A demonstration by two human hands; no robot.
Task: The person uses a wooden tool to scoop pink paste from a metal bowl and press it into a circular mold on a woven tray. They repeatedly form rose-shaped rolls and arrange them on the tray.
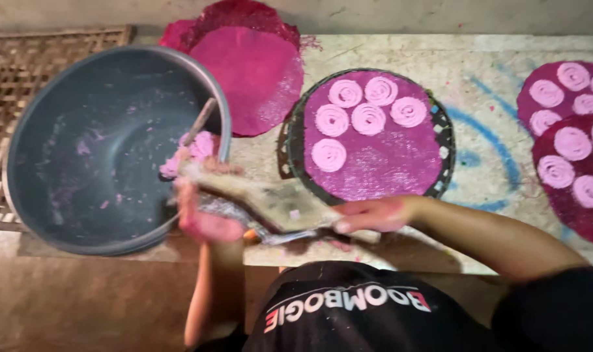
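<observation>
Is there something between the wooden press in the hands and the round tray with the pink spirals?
Nothing visible. The wooden press, held by the left hand and right hand, is just below the round tray, with only bare table surface between.

Grey bowl (81,150), pink spiral coils (368,118), magenta round mat (381,163)

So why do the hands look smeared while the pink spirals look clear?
In the head view, motion blur streaks the left hand, the right hand and the wooden press they grip. The spirals on the round tray are fairly sharp. The light is soft and dim, with a shadow inside the grey bowl.
</observation>
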